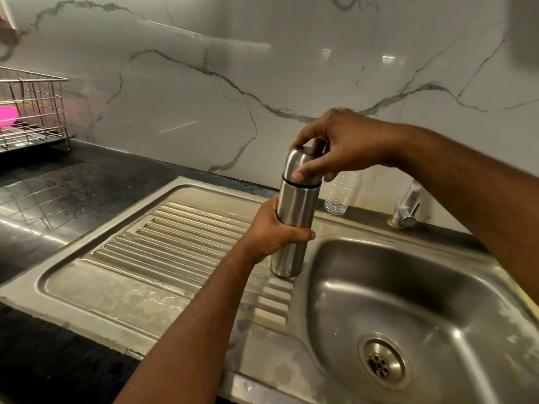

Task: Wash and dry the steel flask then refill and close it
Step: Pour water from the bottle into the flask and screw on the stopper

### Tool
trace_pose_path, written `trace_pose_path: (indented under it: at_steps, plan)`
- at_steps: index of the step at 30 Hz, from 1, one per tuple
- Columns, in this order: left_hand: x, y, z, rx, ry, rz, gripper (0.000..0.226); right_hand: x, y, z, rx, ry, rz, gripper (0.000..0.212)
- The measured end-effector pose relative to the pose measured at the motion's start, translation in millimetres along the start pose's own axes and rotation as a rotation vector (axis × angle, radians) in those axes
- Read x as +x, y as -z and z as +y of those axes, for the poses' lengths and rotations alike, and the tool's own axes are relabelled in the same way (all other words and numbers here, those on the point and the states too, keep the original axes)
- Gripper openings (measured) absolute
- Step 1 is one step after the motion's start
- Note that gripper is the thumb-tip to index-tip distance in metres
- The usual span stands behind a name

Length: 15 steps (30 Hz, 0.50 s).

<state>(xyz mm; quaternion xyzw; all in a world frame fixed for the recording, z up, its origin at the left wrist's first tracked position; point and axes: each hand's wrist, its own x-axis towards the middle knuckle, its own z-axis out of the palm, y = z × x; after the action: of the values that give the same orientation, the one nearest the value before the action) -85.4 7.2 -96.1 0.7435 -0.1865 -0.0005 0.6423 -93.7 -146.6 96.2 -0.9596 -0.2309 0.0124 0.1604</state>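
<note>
Left hand (272,228) grips the upright flask (294,205); right hand (335,144) grasps its cap (300,167).

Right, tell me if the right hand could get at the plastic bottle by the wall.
Probably yes. The right hand grips the flask's cap, so it must let go first; the plastic bottle stands just behind, below the wrist, with nothing between.

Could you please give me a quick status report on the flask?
Left hand grips flask body. Right hand grips cap. Nothing in the way.
</note>
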Motion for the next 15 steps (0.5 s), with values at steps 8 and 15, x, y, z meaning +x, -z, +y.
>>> trace_pose_path:
  at_steps: [8,15]
  plan:
    - [0.8,1.6,-0.5,-0.009,0.024,-0.005,0.066,1.1,0.7,-15.3,-0.163,-0.026,-0.057,0.068]
    - [-0.5,1.2,0.7,0.015,0.011,0.005,0.062,8.7,-13.3,-21.9,-0.328,-0.088,0.156,0.056]
